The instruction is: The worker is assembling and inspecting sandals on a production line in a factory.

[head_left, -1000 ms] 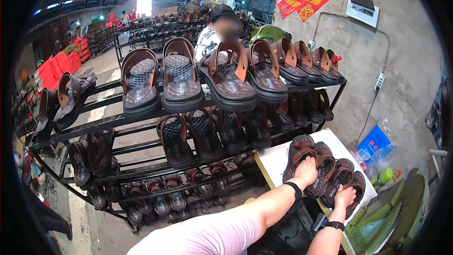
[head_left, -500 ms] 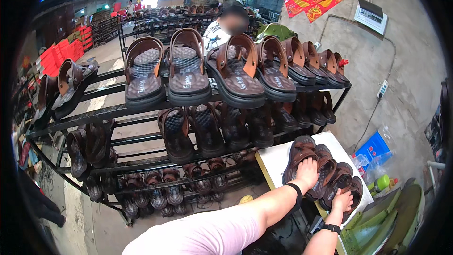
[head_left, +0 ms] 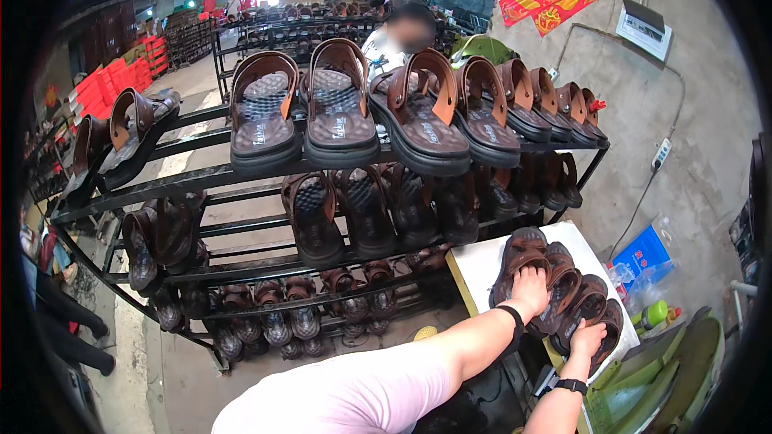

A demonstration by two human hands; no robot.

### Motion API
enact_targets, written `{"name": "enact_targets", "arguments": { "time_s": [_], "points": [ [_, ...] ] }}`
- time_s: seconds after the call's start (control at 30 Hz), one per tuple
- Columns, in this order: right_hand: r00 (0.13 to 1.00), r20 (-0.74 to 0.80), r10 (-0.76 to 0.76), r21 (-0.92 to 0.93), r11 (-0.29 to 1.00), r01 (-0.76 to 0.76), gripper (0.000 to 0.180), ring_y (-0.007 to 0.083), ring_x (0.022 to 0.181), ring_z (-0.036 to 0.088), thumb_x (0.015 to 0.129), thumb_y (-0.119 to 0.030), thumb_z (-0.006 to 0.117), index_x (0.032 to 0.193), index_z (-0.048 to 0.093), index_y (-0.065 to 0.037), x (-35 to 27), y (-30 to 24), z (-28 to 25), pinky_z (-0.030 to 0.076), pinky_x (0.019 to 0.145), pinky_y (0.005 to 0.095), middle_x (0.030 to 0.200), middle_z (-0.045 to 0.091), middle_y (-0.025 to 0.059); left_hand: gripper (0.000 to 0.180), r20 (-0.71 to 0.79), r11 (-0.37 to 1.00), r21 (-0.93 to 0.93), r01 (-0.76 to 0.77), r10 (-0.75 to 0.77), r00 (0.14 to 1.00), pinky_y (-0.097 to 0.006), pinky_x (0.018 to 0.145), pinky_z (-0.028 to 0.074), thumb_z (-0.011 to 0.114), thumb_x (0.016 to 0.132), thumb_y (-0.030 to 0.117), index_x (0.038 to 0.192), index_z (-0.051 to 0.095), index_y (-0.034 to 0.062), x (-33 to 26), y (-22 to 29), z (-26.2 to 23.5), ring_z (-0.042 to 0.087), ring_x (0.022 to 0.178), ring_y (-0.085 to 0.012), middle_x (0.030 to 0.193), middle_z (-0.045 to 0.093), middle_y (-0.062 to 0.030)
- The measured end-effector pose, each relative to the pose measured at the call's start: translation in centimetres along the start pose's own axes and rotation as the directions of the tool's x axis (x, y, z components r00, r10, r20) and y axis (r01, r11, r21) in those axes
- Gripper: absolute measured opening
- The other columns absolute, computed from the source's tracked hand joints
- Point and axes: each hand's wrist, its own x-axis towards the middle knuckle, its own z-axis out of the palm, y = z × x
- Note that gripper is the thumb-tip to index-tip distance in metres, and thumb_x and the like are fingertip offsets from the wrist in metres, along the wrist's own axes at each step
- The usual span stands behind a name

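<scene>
Several brown sandals (head_left: 568,293) with dark moulded footbeds lie side by side on a white-topped stand (head_left: 481,264) at the lower right. My left hand (head_left: 531,292) is closed on the left part of this group, its fingers over the heel end of a sandal (head_left: 521,255). Lower down, my right hand (head_left: 589,339) grips a sandal (head_left: 609,328) at the right end, fingers curled at its side. Both palms and part of the sandals under them are hidden.
A black metal rack (head_left: 153,179) carries brown sandals (head_left: 342,124) on several tiers. Beside the stand are a blue bag (head_left: 641,257), a green-capped bottle (head_left: 653,313) and a green curved shell (head_left: 651,378). A person (head_left: 394,42) is behind the rack; a grey wall (head_left: 708,112) bounds the right.
The whole view has shifted slightly, with the rack and stand appearing a little farther right. Both hands stay on the same sandals.
</scene>
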Motion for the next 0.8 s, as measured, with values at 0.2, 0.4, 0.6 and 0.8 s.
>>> {"name": "enact_targets", "arguments": {
  "time_s": [0.2,0.4,0.6,0.8],
  "points": [
    [0.999,-0.013,0.031,-0.201,0.979,-0.033,0.088,0.0377,0.13,0.034,0.081,-0.035,0.066,0.144,0.013,-0.003,-6.6,-4.9,-3.8,0.023,0.106,0.0554,0.146,0.023,0.0227,0.063,0.01,0.996,-0.046,0.075,-0.075,0.997,-0.043,0.105,0.029,0.07,0.074,0.038,0.119,0.047,-0.0003,0.3,-0.3,-0.1,0.043,0.119,-0.031,0.121,0.05,-0.0177],
    [0.934,0.072,-0.351,-0.102,0.929,0.357,0.043,0.0374,0.129,0.037,0.093,-0.038,0.041,0.134,0.047,-0.026,-12.0,-6.3,-1.6,0.021,0.106,0.0549,0.146,0.032,0.0146,0.071,0.032,0.998,-0.025,0.056,-0.055,0.998,-0.043,0.107,0.026,0.069,0.075,0.04,0.126,0.042,-0.0025,-0.9,0.1,0.2,0.04,0.124,-0.0326,0.127,0.047,-0.0199],
    [0.907,0.019,-0.42,-0.067,0.905,0.42,0.045,0.0381,0.126,0.04,0.09,-0.041,0.04,0.129,0.053,-0.023,-12.7,-6.5,-1.8,0.026,0.103,0.0535,0.142,0.039,0.0157,0.086,0.212,0.997,-0.073,0.02,-0.004,0.977,-0.042,0.11,0.024,0.068,0.074,0.042,0.134,0.033,-0.0086,-0.2,-1.4,-1.9,0.033,0.131,-0.0358,0.137,0.039,-0.0251],
    [0.891,-0.092,-0.445,-0.038,0.896,0.443,0.043,0.0365,0.122,0.045,0.084,-0.033,0.047,0.123,0.058,-0.02,-12.0,-5.5,-0.1,0.03,0.1,0.0534,0.138,0.044,0.0165,0.062,-0.024,0.898,0.188,-0.397,0.408,0.913,-0.041,0.102,0.037,0.064,0.077,0.03,0.125,0.046,-0.0038,-9.3,-6.9,-5.0,0.05,0.118,-0.0347,0.129,0.049,-0.0229]
  ]
}}
